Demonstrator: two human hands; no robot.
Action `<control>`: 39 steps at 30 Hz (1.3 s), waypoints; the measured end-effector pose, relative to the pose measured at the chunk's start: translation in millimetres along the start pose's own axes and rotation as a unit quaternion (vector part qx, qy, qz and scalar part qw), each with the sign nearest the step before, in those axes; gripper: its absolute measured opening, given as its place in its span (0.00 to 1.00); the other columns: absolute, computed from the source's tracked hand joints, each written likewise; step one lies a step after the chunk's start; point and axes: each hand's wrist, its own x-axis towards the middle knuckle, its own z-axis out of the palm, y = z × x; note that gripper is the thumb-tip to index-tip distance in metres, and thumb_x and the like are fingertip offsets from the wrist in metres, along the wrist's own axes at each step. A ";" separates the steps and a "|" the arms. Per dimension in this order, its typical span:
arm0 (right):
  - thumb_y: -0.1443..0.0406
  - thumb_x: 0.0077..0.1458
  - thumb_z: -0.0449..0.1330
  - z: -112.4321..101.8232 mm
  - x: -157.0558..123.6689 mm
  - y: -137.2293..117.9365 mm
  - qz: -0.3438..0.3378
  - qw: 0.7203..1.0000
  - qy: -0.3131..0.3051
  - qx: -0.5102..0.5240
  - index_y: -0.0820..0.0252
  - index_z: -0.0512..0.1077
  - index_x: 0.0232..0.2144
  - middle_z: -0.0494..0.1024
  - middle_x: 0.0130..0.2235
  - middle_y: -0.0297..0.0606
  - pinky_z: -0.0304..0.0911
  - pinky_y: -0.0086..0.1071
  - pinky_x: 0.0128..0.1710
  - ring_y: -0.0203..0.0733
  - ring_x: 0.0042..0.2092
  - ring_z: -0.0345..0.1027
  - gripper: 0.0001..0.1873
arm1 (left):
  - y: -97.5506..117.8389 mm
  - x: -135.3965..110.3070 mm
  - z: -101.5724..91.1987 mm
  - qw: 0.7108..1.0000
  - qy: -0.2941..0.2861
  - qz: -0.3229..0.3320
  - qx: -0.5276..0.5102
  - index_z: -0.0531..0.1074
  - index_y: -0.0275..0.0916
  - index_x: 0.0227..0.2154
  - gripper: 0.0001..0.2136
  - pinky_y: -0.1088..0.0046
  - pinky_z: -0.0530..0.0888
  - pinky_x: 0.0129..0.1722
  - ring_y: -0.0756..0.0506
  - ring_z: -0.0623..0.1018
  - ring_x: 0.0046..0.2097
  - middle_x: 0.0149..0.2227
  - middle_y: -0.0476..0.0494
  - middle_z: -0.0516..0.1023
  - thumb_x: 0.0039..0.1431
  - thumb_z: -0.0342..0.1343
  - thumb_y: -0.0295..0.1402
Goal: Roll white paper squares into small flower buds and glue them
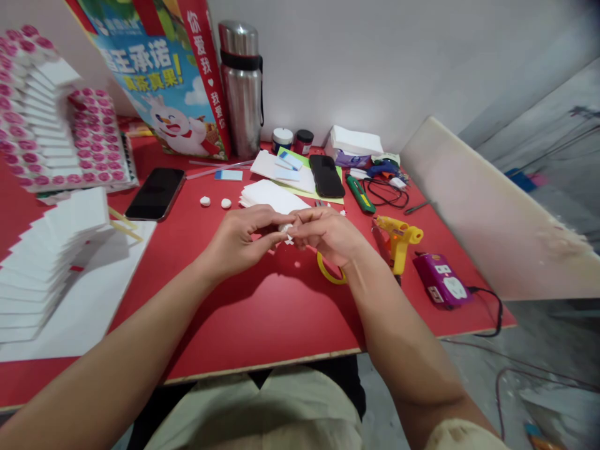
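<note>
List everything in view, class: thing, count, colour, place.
Table: 1, red, centre
Small piece: 1, white, centre
Lumps: 2, white, left of centre
Paper stack: 1, white, centre
Phones: 2, black, left and back
Stepped models: 2, white, one pink-studded, left
Bag: 1, multicoloured, back left
Flask: 1, silver, back
Jars: 2, one white-lidded, back
Pack: 1, white and purple, back
Cards: several, blue-white, back
Tool: 1, green, right
Glue gun: 1, yellow, right
Socket block: 1, purple, right
Cables: several, black, right
Ring: 1, yellow, centre
Left hand: 1, bare, centre
Right hand: 1, bare, centre
</note>
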 end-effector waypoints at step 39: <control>0.57 0.60 0.65 3.7 -1.9 4.9 -0.216 0.945 0.105 -0.224 0.57 0.74 0.35 0.79 0.33 0.36 0.68 0.32 0.32 0.37 0.31 0.72 0.10 | -5.0 2.9 -2.8 0.977 0.050 -0.170 -0.116 0.81 0.36 0.39 0.09 0.70 0.79 0.33 0.46 0.81 0.30 0.32 0.43 0.84 0.59 0.65 0.36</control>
